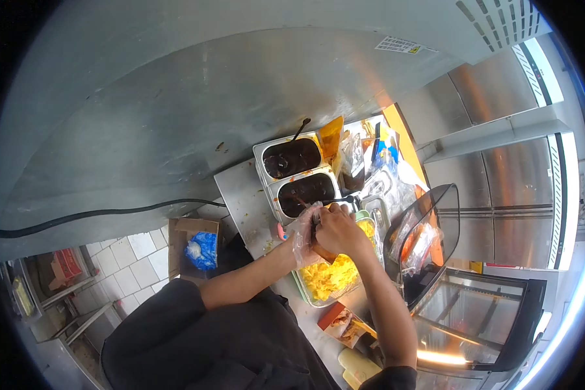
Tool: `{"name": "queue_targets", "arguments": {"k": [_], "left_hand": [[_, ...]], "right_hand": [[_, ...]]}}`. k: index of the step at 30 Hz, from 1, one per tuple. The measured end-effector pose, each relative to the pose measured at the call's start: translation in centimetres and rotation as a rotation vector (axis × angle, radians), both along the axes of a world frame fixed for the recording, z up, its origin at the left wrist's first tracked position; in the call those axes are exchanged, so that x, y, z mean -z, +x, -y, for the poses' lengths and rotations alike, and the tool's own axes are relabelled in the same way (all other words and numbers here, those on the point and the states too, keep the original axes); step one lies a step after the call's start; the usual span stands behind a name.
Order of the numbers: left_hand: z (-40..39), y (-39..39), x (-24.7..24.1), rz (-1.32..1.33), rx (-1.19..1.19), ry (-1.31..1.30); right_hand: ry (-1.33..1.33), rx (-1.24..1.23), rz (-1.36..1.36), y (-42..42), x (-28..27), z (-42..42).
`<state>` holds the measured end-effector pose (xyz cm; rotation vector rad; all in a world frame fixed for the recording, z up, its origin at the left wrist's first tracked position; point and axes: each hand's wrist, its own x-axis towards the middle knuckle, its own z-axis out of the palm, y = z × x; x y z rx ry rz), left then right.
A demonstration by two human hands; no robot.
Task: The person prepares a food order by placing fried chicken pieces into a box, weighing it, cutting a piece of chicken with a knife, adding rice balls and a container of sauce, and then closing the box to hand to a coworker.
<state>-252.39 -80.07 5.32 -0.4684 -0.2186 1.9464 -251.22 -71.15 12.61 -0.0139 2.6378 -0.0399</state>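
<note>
My left hand (306, 240), in a clear plastic glove, is curled around a small brown item (325, 253); what it is cannot be made out. My bare right hand (340, 230) meets it from the right, fingers bent over the item's upper end; its grip is partly hidden. Just beyond are two steel pans of dark sauce, the nearer one (306, 194) and the farther one (292, 158). A black utensil handle (343, 200) lies by the nearer pan. Beneath my hands, a tray holds yellow food pieces (329, 278).
An open paper box of food (343, 324) lies below the tray. Plastic bags (352, 158) and steel lids (378, 209) crowd the right side. A dark mesh basket (431, 229) and glass-fronted cabinet (473, 312) stand farther right. A cardboard box (175, 248) sits at left.
</note>
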Motion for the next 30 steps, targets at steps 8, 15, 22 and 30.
{"name": "queue_targets", "arguments": {"k": [8,15,22,30], "left_hand": [[-1.5,0.6,4.0,0.045,-0.09,0.068],[-0.8,2.5,4.1,0.243,0.083,0.328],[-1.6,3.5,6.4,-0.049,-0.018,0.701],[-0.4,4.4,6.6,-0.188,-0.018,0.476]], "right_hand": [[-0.051,0.194,0.031,-4.5,-0.9,-1.6],[0.002,0.207,0.457,-5.9,0.0,-0.4],[0.118,0.329,0.355,-6.1,1.5,0.6],[0.121,0.368,0.281,-5.6,1.9,1.5]]}}
